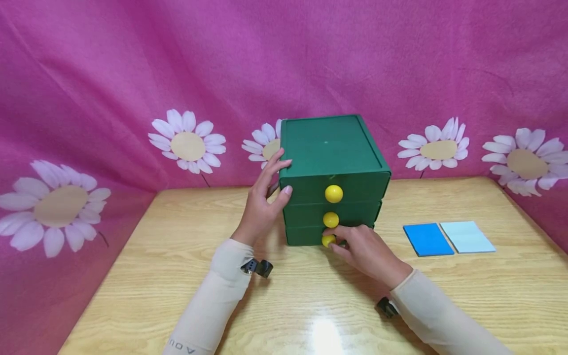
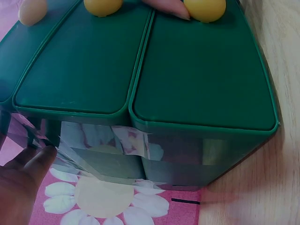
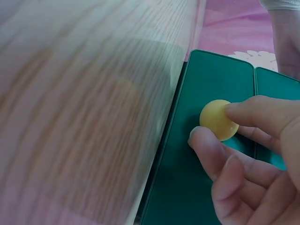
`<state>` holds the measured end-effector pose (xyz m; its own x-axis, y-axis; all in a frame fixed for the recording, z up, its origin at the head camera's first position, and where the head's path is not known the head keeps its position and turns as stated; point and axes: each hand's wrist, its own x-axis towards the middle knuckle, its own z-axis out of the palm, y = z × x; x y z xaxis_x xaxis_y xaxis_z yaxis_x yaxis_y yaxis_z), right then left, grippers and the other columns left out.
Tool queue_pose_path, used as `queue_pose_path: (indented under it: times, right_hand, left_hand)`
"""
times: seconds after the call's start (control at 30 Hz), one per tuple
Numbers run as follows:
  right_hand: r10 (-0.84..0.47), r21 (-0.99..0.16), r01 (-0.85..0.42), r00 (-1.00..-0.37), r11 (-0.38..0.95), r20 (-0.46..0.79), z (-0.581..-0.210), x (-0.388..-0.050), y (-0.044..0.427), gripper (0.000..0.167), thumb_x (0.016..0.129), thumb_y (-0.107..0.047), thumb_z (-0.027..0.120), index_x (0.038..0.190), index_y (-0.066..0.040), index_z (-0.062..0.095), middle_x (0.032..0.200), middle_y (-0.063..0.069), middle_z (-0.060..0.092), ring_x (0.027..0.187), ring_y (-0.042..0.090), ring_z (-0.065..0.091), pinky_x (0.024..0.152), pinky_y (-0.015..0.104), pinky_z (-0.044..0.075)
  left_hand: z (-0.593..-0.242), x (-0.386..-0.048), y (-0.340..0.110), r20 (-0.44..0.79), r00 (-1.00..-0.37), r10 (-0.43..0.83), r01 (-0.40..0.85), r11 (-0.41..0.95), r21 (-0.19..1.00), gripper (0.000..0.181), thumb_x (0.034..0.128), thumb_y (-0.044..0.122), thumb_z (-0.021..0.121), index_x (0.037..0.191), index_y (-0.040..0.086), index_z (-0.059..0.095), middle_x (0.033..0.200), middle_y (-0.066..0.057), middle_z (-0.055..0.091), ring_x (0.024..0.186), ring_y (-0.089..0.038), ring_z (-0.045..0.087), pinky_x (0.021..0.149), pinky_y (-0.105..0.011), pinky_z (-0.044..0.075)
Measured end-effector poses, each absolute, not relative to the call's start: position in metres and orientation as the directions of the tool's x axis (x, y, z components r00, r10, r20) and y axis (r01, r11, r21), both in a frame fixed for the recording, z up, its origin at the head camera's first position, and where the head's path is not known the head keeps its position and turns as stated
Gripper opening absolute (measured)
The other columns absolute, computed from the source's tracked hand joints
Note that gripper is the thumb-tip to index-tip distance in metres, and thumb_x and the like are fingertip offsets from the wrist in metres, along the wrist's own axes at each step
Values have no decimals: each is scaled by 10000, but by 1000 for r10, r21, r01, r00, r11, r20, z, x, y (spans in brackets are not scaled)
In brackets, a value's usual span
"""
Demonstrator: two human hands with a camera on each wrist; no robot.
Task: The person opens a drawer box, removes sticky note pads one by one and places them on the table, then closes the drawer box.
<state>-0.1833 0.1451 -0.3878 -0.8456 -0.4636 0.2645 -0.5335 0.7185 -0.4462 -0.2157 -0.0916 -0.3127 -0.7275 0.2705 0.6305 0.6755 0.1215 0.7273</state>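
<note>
A green three-drawer box point(image 1: 328, 145) stands on the table, with a round yellow knob on each drawer. My left hand point(image 1: 262, 204) rests against its left side near the top, fingers extended and thumb at the front corner. In the left wrist view, part of that hand point(image 2: 26, 178) touches the box's side, which has clear tape on it. My right hand point(image 1: 366, 249) pinches the bottom drawer's yellow knob point(image 3: 216, 118) between thumb and finger. Above it are the middle knob point(image 1: 331, 220) and the top knob point(image 1: 334, 194). All three drawers look closed.
To the right of the box, a blue square point(image 1: 428, 239) and a pale blue square point(image 1: 468, 236) lie flat side by side on the wooden table point(image 1: 186, 276). A pink cloth point(image 1: 310, 59) with white daisies hangs behind and at both sides.
</note>
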Motion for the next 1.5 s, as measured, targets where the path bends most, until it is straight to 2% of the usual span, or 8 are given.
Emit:
queue_pose_path:
  times: [0.23,0.47,0.67,1.1,1.5]
  right_hand:
    - [-466,-436,-529,-848,728,252,-388,-184,145,226,845,-180,741,1068,-152,720,858,-78,701,744,44,632,717,334,568]
    - [-476,-428,-544,-839,722,264,-387,-184,142,194,849,-176,739,1041,-162,716,798,-118,641,656,39,528,640,273,514]
    - [-476,-420,-550,-835,722,274,-387,-183,141,168,848,-173,741,1014,-169,714,767,-124,614,630,48,503,612,257,485]
    - [-474,-419,-545,-839,727,268,-385,-181,141,176,838,-143,743,1011,-156,712,830,-108,662,706,26,588,679,301,537]
    - [-489,-420,-547,-837,724,246,-381,-176,139,161,828,-121,739,984,-146,706,804,-89,675,665,3,590,632,257,521]
  left_hand:
    - [-312,-216,-92,627,-730,273,672,122,730,470,920,35,531,1384,49,460,1569,-74,274,1415,-199,299,1076,-498,348]
    - [-311,-216,-93,633,-724,275,679,123,723,467,926,43,531,1388,51,460,1570,-75,272,1416,-208,300,1076,-490,348]
    - [-313,-217,-92,643,-714,279,689,116,715,465,927,35,531,1387,44,459,1570,-85,271,1419,-212,294,1076,-491,347]
    - [-313,-217,-93,629,-723,286,678,114,726,475,930,41,529,1398,58,449,1576,-60,260,1424,-183,276,1087,-484,339]
    - [-313,-216,-93,635,-716,291,684,106,722,473,931,35,527,1397,45,448,1576,-77,256,1426,-200,274,1086,-498,332]
